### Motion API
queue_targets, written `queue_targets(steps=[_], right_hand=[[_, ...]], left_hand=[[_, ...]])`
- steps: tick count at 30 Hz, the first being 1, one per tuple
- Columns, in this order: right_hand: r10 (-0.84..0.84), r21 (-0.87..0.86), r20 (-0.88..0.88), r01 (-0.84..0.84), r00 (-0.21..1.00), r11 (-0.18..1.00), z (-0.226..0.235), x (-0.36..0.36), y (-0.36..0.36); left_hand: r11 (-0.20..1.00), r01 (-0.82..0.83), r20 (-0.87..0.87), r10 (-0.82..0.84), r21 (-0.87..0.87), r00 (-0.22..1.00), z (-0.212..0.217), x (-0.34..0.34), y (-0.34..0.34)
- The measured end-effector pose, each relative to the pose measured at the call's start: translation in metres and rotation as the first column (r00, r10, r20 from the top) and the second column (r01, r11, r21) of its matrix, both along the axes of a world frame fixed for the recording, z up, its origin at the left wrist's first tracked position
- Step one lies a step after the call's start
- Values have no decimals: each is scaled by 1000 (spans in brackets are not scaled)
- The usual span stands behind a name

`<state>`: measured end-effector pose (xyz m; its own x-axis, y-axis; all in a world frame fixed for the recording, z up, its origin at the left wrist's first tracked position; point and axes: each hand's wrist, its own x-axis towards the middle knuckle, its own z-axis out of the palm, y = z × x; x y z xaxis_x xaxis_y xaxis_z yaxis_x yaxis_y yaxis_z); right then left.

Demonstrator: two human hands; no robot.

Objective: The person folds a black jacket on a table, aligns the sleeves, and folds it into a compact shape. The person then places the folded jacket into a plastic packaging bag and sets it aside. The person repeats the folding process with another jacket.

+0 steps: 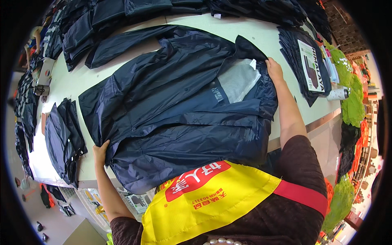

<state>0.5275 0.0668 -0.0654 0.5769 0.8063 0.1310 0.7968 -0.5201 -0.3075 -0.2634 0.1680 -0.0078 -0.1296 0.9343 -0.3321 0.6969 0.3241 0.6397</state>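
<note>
A dark navy rain jacket [163,94] lies spread across the white table, its front opening running lengthwise with a row of snaps. Near the collar end, white mesh lining [239,81] shows inside. My left hand [100,154] pinches the jacket's hem at the lower left. At the upper right, my right hand [274,70] grips the collar edge; its fingertips are partly hidden behind the fabric. One sleeve stretches away along the jacket's far side. The near side of the jacket hangs against my yellow apron [208,200].
Folded dark garments [65,139] are stacked at the left. A pile of dark packets with a printed card [309,65] stands at the right, beside a white cylinder [338,94]. More dark garments [122,12] line the table's far edge. Bright green cloth [351,81] is heaped beyond the right edge.
</note>
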Motion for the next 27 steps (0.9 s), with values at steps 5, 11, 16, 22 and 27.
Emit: queue_targets(steps=[5, 11, 16, 22, 27], right_hand=[[-201, -134, 146, 221, 969, 966, 63, -68, -2], [-46, -200, 676, 243, 735, 949, 44, -63, -16], [375, 121, -549, -373, 747, 920, 116, -286, 41], [525, -179, -527, -691, 668, 700, 78, -486, 36], [531, -277, -506, -711, 680, 646, 86, -508, 39]], left_hand=[[997, 74, 165, -69, -22, 984, 7, -2, -14], [963, 178, 409, -82, -203, 909, 24, 11, -6], [958, 222, 610, -66, -183, 789, 23, 4, -13], [971, 200, 683, -56, -134, 729, 31, 8, -14], [980, 179, 742, -57, -85, 668, 36, 15, -29]])
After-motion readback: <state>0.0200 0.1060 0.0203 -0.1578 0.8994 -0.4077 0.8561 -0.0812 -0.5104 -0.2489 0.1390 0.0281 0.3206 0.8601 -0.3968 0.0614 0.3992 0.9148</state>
